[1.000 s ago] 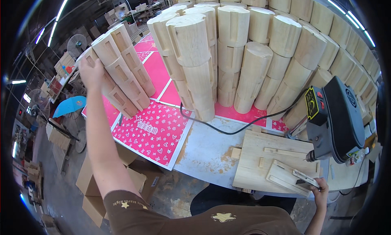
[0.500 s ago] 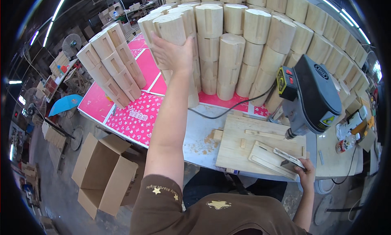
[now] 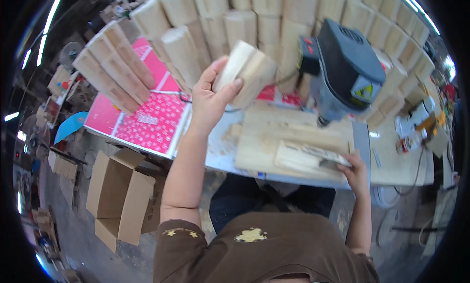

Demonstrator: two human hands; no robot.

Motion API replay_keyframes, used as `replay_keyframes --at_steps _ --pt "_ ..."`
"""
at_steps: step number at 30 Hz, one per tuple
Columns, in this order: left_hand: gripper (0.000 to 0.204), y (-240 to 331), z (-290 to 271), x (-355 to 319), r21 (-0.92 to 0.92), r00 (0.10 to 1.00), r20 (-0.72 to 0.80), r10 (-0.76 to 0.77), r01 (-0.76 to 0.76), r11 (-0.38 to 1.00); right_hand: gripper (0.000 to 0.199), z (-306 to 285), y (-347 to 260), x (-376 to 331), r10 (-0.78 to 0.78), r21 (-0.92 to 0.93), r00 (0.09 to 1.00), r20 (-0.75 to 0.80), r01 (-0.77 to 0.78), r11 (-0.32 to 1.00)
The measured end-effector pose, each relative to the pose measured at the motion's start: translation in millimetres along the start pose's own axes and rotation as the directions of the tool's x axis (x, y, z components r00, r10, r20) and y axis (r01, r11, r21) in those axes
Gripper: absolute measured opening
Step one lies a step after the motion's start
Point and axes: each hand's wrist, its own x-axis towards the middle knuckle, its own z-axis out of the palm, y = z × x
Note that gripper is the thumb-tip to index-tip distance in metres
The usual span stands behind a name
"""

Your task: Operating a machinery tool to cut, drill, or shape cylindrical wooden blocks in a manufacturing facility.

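My left hand (image 3: 210,99) is raised above the bench and grips a pale wooden block (image 3: 246,72) with a rounded end. Behind it stands a tall stack of the same wooden blocks (image 3: 274,13). My right hand (image 3: 355,170) rests at the near right edge of a wooden jig (image 3: 303,153) lying on a wooden board (image 3: 264,146); its fingers hold the jig's end. A grey benchtop drill press (image 3: 345,67) hangs over the board's far right side.
A pink patterned sheet (image 3: 147,121) covers the bench's left part, with another leaning stack of blocks (image 3: 115,67) on it. An open cardboard box (image 3: 122,199) stands on the floor at the left. Bottles and small items (image 3: 416,131) lie at the right.
My left hand went from the leaning stack at the left to the main stack, then came back toward me holding one wooden block. The right hand stayed on the jig.
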Motion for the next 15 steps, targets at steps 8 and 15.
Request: replay_keyframes --at_steps 8,15 --pt "0.050 -67.2 15.1 -65.4 0.376 0.690 0.409 -0.597 0.468 0.800 0.031 -0.3 12.5 34.2 -0.106 -0.085 0.993 0.057 0.111 0.990" --pt "0.047 -86.3 37.8 -56.6 0.380 0.583 0.499 -0.642 0.519 0.766 0.027 -11.5 18.6 42.6 -0.093 0.089 0.984 0.153 0.080 0.993"
